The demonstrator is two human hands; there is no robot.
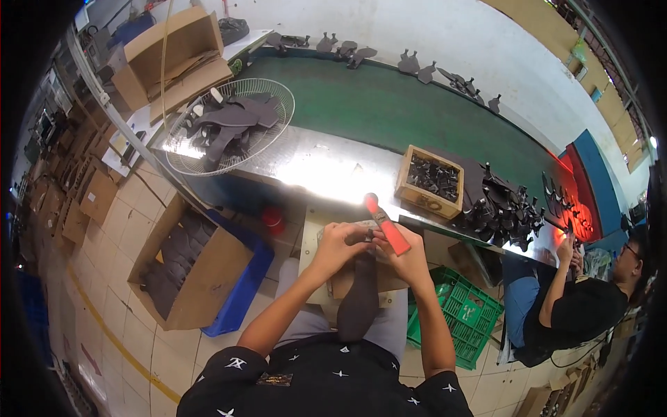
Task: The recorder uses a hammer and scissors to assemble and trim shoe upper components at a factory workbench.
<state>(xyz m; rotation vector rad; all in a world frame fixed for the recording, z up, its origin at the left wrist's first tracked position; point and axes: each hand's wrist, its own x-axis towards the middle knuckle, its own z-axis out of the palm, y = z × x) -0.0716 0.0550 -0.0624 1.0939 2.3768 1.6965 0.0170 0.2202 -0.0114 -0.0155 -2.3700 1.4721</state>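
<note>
A long dark grey, sole-shaped piece (359, 302) lies over my lap, its wide end toward me and its narrow end up at my hands. My left hand (338, 247) is closed, thumb and fingers pinching at that narrow end, where a small dark part shows between the fingertips. My right hand (406, 260) meets it there, fingers bent, with a red-handled tool (390, 233) lodged in it. The tool slants across the fingers, and its working end cannot be made out. Beneath the hands is a pale work stand (311, 240).
Ahead, a metal-edged bench (326, 156) borders a green belt (333, 94). On it are a wire basket (281, 128) of dark pieces, a wooden box (410, 198) of small black parts and a dark pile (504, 212). A carton (208, 288) stands left, a green crate (462, 316) right, near a seated co-worker (583, 313).
</note>
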